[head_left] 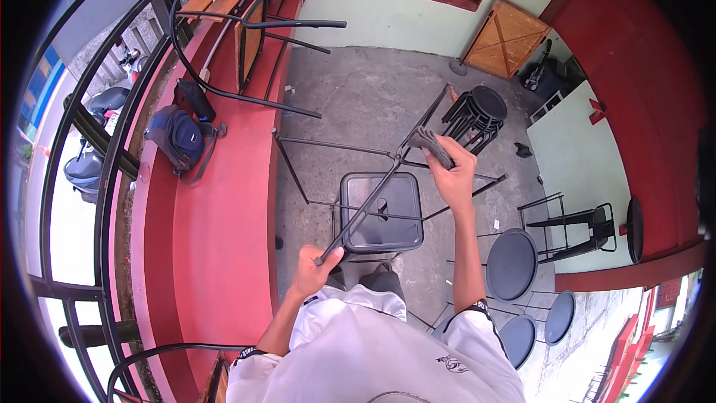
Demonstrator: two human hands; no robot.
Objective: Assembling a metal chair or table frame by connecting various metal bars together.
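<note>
A black metal leg frame, made of thin crossing rods, is tilted in front of me. My left hand is closed around the near end of one rod. In my right hand is a folded grey cloth, pressed against the rods close to where they cross. Beneath the frame stands a black square stool with a small hole in its seat; parts of the rods pass over it. The cloth hides some of the rod under it.
Along the left runs a red ledge, bearing a blue backpack and wood-and-metal chairs. Stacked black stools stand beyond my right hand. Grey round tabletops are at the near right, with a wooden panel against the far wall.
</note>
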